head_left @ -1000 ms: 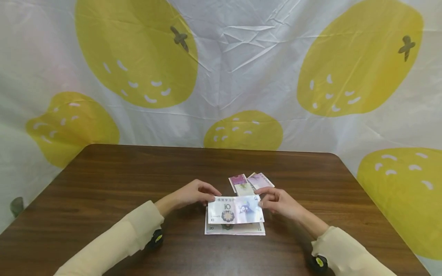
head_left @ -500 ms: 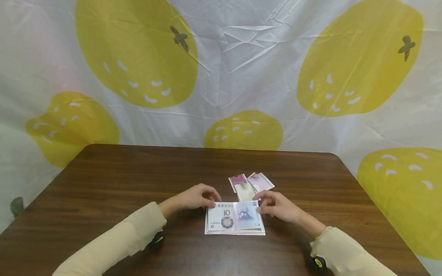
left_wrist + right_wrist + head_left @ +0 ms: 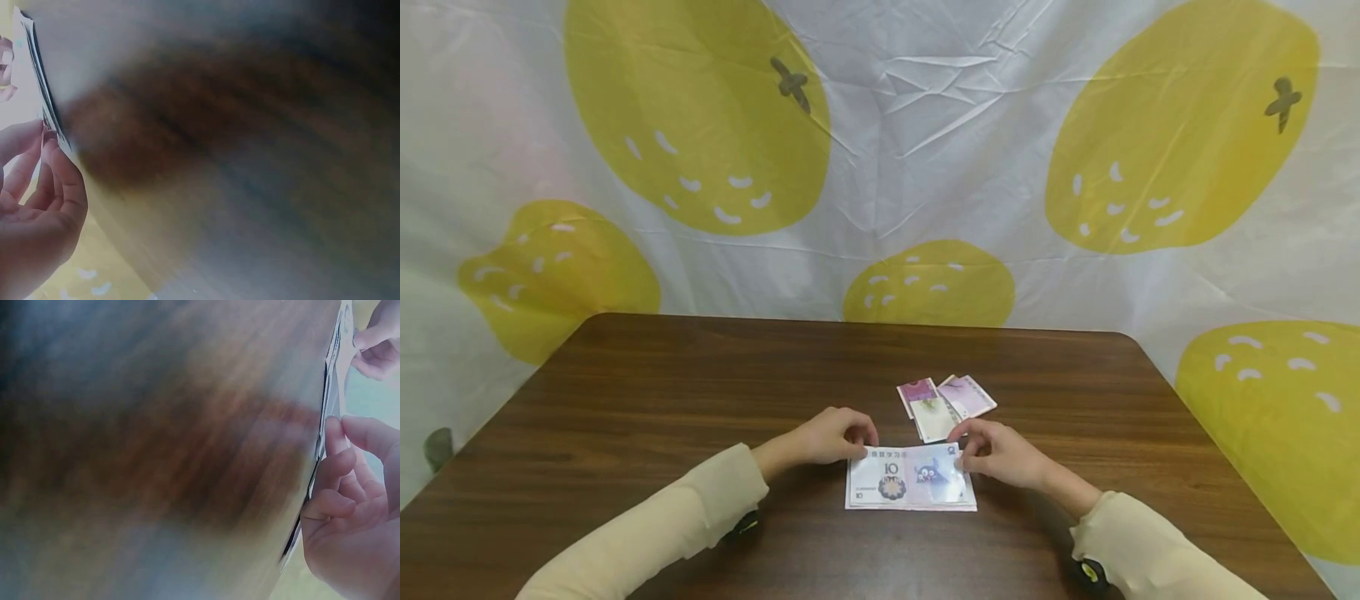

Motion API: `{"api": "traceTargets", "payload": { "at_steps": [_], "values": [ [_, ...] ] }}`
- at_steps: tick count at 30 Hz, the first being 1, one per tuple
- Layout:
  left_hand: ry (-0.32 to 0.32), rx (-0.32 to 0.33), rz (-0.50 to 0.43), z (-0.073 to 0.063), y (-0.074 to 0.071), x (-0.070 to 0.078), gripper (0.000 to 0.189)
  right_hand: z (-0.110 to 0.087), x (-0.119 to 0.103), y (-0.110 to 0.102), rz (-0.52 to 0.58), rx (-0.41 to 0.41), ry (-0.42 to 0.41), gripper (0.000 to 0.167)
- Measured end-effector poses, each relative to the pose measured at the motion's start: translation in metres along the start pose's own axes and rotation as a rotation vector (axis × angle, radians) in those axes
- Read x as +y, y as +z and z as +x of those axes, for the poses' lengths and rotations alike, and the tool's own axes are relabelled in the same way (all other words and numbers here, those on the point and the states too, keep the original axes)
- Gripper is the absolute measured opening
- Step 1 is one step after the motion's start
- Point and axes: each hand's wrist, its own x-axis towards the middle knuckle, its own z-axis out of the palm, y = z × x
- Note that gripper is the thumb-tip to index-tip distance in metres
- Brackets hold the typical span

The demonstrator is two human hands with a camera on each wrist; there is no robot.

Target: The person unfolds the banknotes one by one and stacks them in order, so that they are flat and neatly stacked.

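Observation:
A white banknote marked 10, with a blue cartoon figure at its right, lies flat over a stack of banknotes; only the stack's edges show around it. My left hand pinches the note's far left corner between thumb and fingers. At the far right corner, my right hand pinches the same note. In the left wrist view the left fingers hold the paper's edge beside the stack. The right wrist view shows the right thumb and fingertip meeting on the note.
Just beyond the stack lie several loose banknotes: a dark pink one, a pale purple one and a whitish green one. All rest on a brown wooden table. Behind it hangs a white curtain with yellow fruit prints.
Both hands have lowered the 10 note toward me onto the stack, covering the 20 note that showed beneath it. More of the whitish green note behind is visible.

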Motion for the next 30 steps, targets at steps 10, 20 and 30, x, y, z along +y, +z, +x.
{"api": "traceTargets", "payload": {
  "at_steps": [10, 20, 30],
  "values": [
    [0.041, -0.004, 0.077, 0.001, 0.006, -0.003, 0.009, 0.001, 0.001, 0.002, -0.106, 0.009, -0.049, 0.021],
    [0.036, -0.002, 0.098, 0.002, 0.007, -0.003, 0.01, -0.003, -0.012, 0.001, -0.15, 0.002, -0.073, 0.019],
    [0.017, 0.063, 0.026, 0.003, -0.001, -0.002, 0.011, -0.003, 0.0, -0.014, 0.031, 0.074, 0.029, 0.023]
  ]
}}
